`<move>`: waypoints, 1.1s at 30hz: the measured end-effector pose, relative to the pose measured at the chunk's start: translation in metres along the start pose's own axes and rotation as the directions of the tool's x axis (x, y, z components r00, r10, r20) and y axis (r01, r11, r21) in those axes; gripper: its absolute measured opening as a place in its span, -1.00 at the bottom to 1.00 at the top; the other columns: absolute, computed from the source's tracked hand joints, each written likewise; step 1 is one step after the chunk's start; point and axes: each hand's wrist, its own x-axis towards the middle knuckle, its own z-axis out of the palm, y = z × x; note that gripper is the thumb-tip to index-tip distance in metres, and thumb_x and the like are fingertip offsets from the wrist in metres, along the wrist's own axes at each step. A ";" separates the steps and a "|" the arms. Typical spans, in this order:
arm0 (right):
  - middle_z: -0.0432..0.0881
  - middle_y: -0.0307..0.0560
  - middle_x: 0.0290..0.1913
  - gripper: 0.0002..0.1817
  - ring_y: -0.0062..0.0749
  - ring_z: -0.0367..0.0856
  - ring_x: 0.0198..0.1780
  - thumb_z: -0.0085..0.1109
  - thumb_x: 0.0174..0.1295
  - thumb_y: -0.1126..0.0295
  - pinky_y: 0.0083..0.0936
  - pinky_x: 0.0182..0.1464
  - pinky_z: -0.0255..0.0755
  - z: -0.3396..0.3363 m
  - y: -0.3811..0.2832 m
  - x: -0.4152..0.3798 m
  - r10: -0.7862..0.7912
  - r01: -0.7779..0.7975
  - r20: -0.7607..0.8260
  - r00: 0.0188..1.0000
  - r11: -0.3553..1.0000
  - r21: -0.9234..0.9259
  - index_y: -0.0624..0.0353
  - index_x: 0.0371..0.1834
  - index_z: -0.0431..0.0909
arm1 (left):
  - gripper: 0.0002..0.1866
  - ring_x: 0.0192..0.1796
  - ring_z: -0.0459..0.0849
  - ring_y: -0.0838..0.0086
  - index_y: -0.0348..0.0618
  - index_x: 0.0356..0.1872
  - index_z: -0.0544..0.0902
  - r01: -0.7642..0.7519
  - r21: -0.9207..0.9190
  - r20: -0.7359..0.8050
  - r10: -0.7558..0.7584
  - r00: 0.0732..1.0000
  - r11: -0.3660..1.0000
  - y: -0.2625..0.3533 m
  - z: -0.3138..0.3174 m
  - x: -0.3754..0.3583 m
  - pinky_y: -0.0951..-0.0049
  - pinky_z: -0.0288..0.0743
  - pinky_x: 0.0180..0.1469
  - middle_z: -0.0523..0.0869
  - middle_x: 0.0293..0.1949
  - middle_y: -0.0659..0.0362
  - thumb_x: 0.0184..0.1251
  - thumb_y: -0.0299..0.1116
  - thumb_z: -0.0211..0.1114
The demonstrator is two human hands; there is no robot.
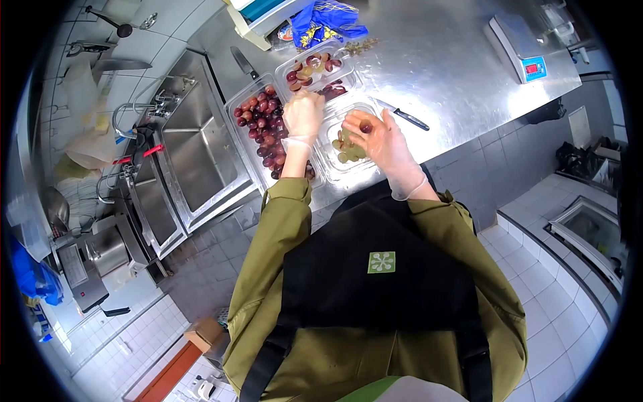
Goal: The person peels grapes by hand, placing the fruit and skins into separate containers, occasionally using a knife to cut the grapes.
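Note:
My right hand (382,144), in a clear glove, holds a dark red grape (366,126) at its fingers, above a clear tray of peeled green grapes (351,149). My left hand (303,119), also gloved, is closed with its fingertips near the dark red grape skins (333,90); what it pinches, if anything, is hidden. Under and beside the left wrist is a clear tray full of whole red grapes (261,127). Beyond both hands, another clear container holds cut grape pieces (315,67).
A paring knife (405,115) lies right of the trays, and another knife (244,63) lies behind the red grapes. A scale (519,50) stands on the steel counter (429,53) at right. A blue bag (325,25) and grape stems (362,45) lie at the back. Sinks (201,151) are at left.

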 end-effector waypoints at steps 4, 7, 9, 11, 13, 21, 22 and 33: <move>0.29 0.18 0.35 -0.31 -0.03 0.20 0.42 -0.47 0.47 -0.05 -0.21 0.41 0.05 -0.003 -0.004 -0.001 -0.022 0.021 0.071 0.997 1.000 0.020 0.39 0.33 0.19 | -0.88 -0.29 0.68 0.15 -0.14 -0.49 0.68 0.065 0.041 -0.006 -0.064 0.998 0.997 0.005 0.000 -0.001 0.18 0.55 -0.19 0.68 -0.36 0.07 0.11 -0.35 0.24; 0.28 0.14 0.37 -0.34 -0.07 0.19 0.43 -0.46 0.47 0.01 -0.23 0.43 0.02 -0.003 -0.006 -0.005 -0.062 0.082 0.099 0.993 0.973 -0.216 0.37 0.37 0.16 | -0.89 -0.29 0.68 0.14 -0.12 -0.39 0.67 0.068 -0.085 -0.098 -0.076 0.992 0.994 0.017 -0.014 -0.004 0.18 0.56 -0.20 0.68 -0.34 0.07 0.18 -0.38 0.19; 0.33 0.07 0.33 -0.41 -0.15 0.26 0.35 -0.36 0.43 0.08 -0.29 0.34 0.09 -0.001 -0.003 -0.004 -0.151 0.174 0.086 0.985 0.886 -0.431 0.35 0.32 0.21 | -0.88 -0.29 0.68 0.12 -0.11 -0.30 0.65 0.076 -0.170 -0.081 -0.091 0.993 0.982 0.039 -0.037 -0.011 0.19 0.56 -0.22 0.68 -0.32 0.06 0.24 -0.40 0.15; 0.50 -0.04 0.20 -0.56 -0.31 0.47 0.13 -0.05 0.29 0.26 -0.43 0.05 0.29 0.001 0.009 0.005 -0.305 0.282 0.016 0.952 0.859 -0.427 0.30 0.14 0.43 | -0.88 -0.34 0.68 0.12 -0.11 -0.33 0.65 0.060 -0.264 -0.050 -0.076 0.996 0.963 0.063 -0.050 -0.024 0.22 0.56 -0.28 0.68 -0.34 0.06 0.23 -0.31 0.23; 0.61 -0.10 0.12 -0.64 -0.40 0.61 -0.02 0.15 0.18 0.37 -0.52 -0.12 0.44 -0.003 0.019 0.011 -0.402 0.364 -0.025 0.915 0.851 -0.379 0.27 0.03 0.56 | -0.83 -0.38 0.68 0.13 -0.11 -0.35 0.65 0.073 -0.351 0.020 -0.070 0.997 0.933 0.085 -0.057 -0.039 0.22 0.56 -0.33 0.67 -0.37 0.05 0.20 -0.24 0.29; 0.59 0.02 0.12 -0.68 -0.34 0.58 0.07 0.02 0.18 0.52 -0.44 0.12 0.42 0.019 0.005 -0.004 -0.285 0.269 -0.099 0.953 0.951 -0.149 0.31 0.01 0.56 | -0.79 -0.32 0.68 0.19 -0.12 -0.26 0.66 0.125 -0.563 0.159 -0.042 0.986 0.817 0.098 -0.061 -0.050 0.30 0.57 -0.27 0.66 -0.24 0.10 0.09 -0.30 0.37; 0.58 0.04 0.13 -0.67 -0.33 0.57 0.09 0.00 0.19 0.54 -0.44 0.14 0.41 0.019 0.003 -0.005 -0.255 0.242 -0.089 0.963 0.961 -0.132 0.32 0.02 0.55 | -0.79 -0.30 0.68 0.20 -0.12 -0.24 0.67 0.047 -0.593 0.136 0.042 0.990 0.804 0.093 -0.061 -0.050 0.31 0.57 -0.24 0.66 -0.23 0.10 0.08 -0.33 0.37; 0.31 0.20 0.35 -0.36 -0.16 0.25 0.39 -0.58 0.50 0.09 -0.31 0.45 0.04 0.025 0.001 -0.012 -0.091 0.086 0.015 0.996 0.975 0.204 0.45 0.36 0.15 | -0.80 -0.24 0.67 0.15 -0.14 -0.25 0.67 0.066 -0.518 0.077 -0.030 0.997 0.853 0.104 -0.060 -0.064 0.31 0.58 -0.22 0.66 -0.25 0.09 0.05 -0.44 0.31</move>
